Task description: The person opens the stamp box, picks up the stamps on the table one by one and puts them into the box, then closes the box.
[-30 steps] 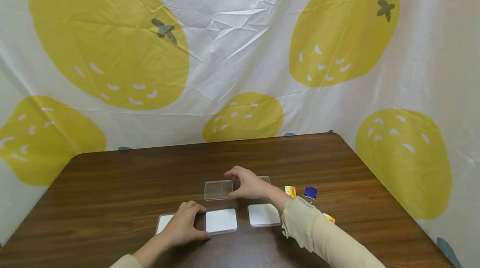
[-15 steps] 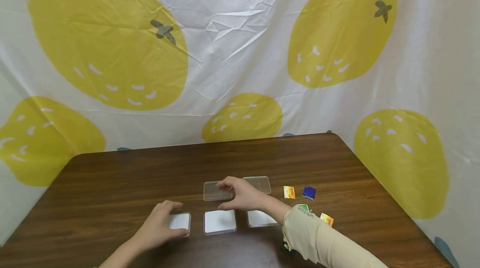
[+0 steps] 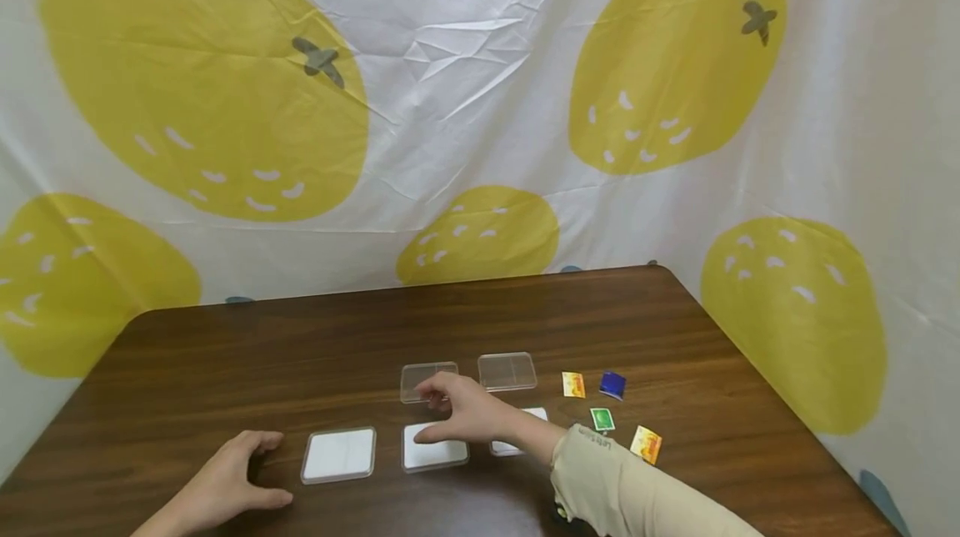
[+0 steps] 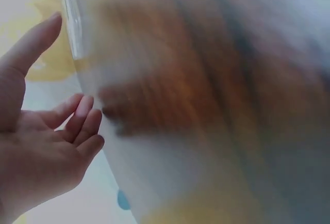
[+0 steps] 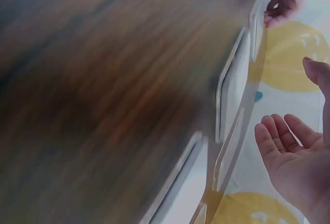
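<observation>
Clear plastic by the look of it, three white-filled cases [image 3: 339, 458] lie at bottom centre; I'd judge them light, stiff, slippery, best pinched at the edges. Left hand [image 3: 225, 483], lower left, and right hand [image 3: 471, 415], lower centre, hold nothing, thumbs and fingers apart.

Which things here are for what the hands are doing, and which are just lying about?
Probably for the job:
left hand and right hand
three white flat cases, near them
two clear flat pieces, farther back

Probably just around:
four small coloured squares, off right
lemon-print cloth behind the table
</observation>
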Motion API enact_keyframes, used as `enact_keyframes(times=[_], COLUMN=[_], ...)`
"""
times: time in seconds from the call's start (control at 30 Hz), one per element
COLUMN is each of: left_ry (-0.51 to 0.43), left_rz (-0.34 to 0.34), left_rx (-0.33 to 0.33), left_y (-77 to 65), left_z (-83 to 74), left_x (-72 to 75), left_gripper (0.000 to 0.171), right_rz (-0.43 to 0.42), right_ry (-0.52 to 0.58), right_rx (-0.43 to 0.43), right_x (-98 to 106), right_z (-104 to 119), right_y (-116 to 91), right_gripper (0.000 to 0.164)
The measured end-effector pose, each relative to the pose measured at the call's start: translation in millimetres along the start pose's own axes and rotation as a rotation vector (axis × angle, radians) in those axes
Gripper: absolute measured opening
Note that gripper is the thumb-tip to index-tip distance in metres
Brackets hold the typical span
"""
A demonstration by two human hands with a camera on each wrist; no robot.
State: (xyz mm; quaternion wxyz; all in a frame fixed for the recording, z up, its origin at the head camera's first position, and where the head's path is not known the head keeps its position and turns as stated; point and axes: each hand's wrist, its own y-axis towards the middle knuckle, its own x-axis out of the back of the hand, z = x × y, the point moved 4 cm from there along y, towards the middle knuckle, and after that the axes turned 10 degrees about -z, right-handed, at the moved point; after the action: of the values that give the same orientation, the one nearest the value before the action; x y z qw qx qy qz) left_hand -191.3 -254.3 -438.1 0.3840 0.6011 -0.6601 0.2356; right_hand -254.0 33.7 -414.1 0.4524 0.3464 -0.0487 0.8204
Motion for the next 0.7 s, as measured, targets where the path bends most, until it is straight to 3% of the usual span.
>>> enact_keyframes(times=[0.13,0.23,0.33,0.53,0.7], left_ry=[0.002,0.016,0.039,0.060,0.032], left_rz=[0.010,0.007,-0.001,-0.024,0.001], left_rx=[-0.084,-0.111,-0.108,-0.095,-0.081], left_y=[-0.7,-0.7,-0.9,3.4,9.3], left_z=[2.7,3.2,3.6,0.0,-4.9], left_x=[-0.2,-1.0,-2.0,-5.8,-10.9], left_gripper=[0.069,0.066,0.065,0.066,0.068], right_rz=[-0.003,-0.007,-0.023,-0.085,-0.100], right_ry=[-0.017,-0.055,-0.098,-0.062,-0.075], right_rx=[0.001,0.007,0.000,-0.073,-0.139], right_x=[-12,-22,-30,-46,-59], right_z=[4,7,13,21,24], right_y=[4,9,13,18,18], right_gripper=[0.054,0.054,0.054,0.050,0.053])
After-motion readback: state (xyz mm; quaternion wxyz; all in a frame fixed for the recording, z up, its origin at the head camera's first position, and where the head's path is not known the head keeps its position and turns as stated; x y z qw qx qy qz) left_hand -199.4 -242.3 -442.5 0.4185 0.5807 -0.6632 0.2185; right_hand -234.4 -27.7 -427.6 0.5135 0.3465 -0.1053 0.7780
